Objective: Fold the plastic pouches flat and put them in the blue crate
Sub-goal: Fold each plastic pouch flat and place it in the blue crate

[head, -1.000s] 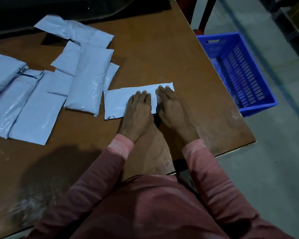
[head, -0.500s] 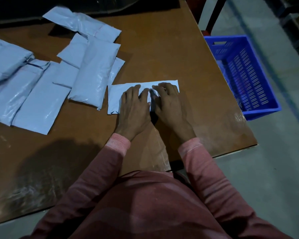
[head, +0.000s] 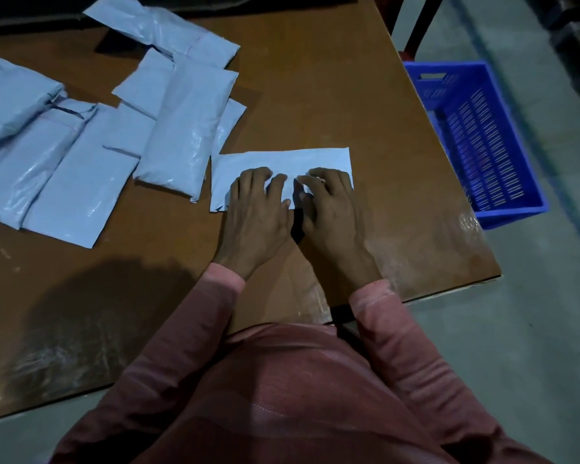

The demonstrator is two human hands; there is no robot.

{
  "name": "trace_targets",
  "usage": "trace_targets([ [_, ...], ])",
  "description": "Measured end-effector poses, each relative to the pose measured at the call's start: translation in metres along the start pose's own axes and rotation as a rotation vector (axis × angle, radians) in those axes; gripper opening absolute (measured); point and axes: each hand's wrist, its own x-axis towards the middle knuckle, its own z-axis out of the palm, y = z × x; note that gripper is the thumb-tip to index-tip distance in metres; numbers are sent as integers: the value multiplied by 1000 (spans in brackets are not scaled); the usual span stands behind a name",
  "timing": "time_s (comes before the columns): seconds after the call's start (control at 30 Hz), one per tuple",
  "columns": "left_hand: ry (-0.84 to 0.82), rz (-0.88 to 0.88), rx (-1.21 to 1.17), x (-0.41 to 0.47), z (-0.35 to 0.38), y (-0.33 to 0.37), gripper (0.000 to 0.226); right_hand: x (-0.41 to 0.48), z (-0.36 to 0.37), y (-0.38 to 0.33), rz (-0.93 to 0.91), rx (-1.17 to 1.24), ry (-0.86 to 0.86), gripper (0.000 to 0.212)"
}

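Left hand [head: 255,209]: palm down, fingers slightly arched and a little spread, tips pressing on the pouch; it grasps nothing.
Right hand [head: 332,209]: palm down beside the left, nearly touching it; index finger and thumb lie close together at the pouch's near edge, and whether they pinch the film cannot be told.
Folded pouch [head: 282,160]: thin, pale blue-grey plastic film in a long flat rectangle. It has crisp straight edges and a small notch at its near left corner, and lies flat on the table under both hands.
Table [head: 315,95]: brown board, smooth and matt, with scuffed, shiny patches near the front edge and right corner.
Loose pouches [head: 181,128]: the same pale film, glossy and wrinkled, some puffy, overlapping in a heap to the left; the nearest one lies just beside the folded pouch.
Blue crate [head: 513,214]: rigid plastic, rectangular, with slotted walls and floor and a handle cut-out, standing on the floor off the table's right edge.
Floor [head: 533,329]: grey, dull, concrete-like.
Sleeves [head: 188,329]: pink knit with ribbed cuffs.
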Motion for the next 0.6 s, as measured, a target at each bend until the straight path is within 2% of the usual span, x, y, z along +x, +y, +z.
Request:
trace_targets([
  [0.1,-17,29,26,-15,-2,-2,47,-11,-1,-5,7,-9,-11,19],
  [0.33,-70,64,-1,-15,-6,-10,50,-8,-1,-8,58,-28,-65,25],
  [0.43,-3,84,-7,-24,-10,-17,42,-15,-6,-15,-32,39,-31,22],
  [0.5,29,54,20,-34,-12,-23,38,-25,-8,-22,-88,66,-87,24],
  [0.6,-43,19,28,-45,-17,-28,45,-35,-8,-27,-74,45,-134,26],
])
